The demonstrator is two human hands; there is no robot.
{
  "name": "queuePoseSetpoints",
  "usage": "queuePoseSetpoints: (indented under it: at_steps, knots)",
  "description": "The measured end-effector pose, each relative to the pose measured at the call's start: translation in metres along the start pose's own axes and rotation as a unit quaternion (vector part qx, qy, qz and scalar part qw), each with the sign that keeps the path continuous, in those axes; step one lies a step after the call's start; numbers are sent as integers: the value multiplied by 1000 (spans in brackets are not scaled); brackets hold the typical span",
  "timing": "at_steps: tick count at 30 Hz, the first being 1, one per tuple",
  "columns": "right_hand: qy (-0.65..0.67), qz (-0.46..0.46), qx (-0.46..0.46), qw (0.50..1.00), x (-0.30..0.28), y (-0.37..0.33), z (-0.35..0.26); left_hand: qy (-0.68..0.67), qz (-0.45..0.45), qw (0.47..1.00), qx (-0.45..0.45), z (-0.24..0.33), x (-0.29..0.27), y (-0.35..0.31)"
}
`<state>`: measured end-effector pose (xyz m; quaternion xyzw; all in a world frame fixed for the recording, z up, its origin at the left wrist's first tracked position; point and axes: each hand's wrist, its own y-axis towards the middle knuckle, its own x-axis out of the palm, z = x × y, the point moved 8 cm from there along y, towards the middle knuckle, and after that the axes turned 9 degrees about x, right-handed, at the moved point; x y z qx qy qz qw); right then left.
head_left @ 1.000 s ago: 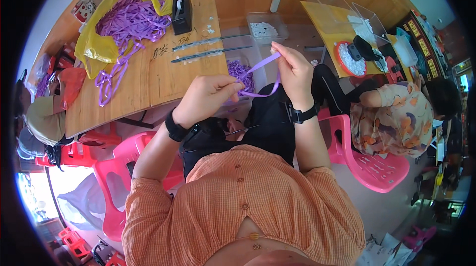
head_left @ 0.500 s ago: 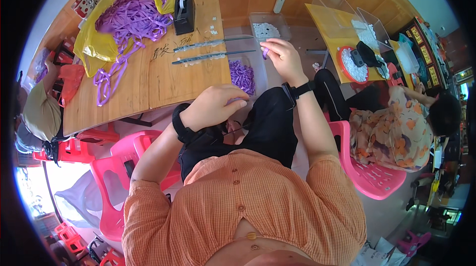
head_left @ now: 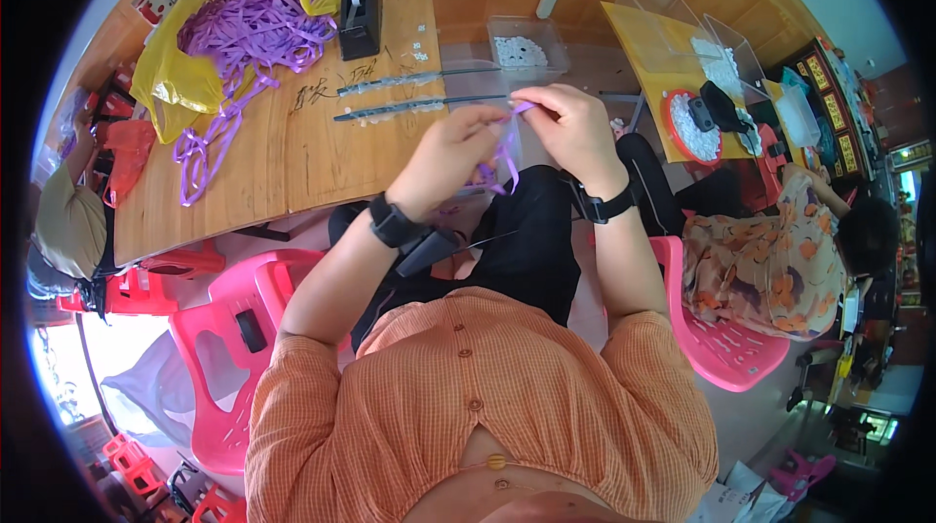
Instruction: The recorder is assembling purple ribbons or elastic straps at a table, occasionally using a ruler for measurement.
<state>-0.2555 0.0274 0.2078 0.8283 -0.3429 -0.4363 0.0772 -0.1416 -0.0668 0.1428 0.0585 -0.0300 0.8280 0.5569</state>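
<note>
My right hand [head_left: 575, 138] pinches a short purple ribbon [head_left: 512, 154] between thumb and forefinger, just off the table's right edge. My left hand [head_left: 448, 157] is closed at the same ribbon, its fingertips beside the right ones; loose ribbon ends hang between the hands. Behind the left hand, the heap of purple ribbon pieces is mostly hidden. Two dark thin rods, a nearer rod [head_left: 388, 113] and a farther rod [head_left: 414, 80], lie across the table edge with clear strips stuck along them, their ends reaching toward my right hand.
On the wooden table [head_left: 283, 157] are a black tape dispenser [head_left: 360, 31] and a yellow bag [head_left: 156, 84] full of purple ribbon [head_left: 255, 28]. A clear box [head_left: 526, 53] holds white pieces. To the right, a person [head_left: 760, 260] sits near another table with a red tray [head_left: 680, 133].
My left hand has moved up and right to meet the right hand. The right hand has come slightly down and right, and the ribbon now stretches between both.
</note>
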Motion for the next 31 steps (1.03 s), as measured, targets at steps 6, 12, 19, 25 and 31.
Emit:
queuePoseSetpoints:
  at_steps: [6, 12, 19, 25, 31]
  knots:
    - [137, -7, 207, 969, -13, -26, 88, -68, -39, 997, 13, 19, -31, -21]
    - [211, -10, 341, 916, -15, -63, 137, -180, -34, 969, 166, 54, -63, -46]
    - [725, -108, 322, 599, 20, -90, 133, -312, 7, 939, 144, 36, -76, -40]
    - [828, -137, 188, 510, 15, -95, 81, -317, 36, 943, 95, 12, -76, -41]
    - [894, -244, -86, 366, -7, -90, 48, -331, 45, 939, 87, 9, -67, -43]
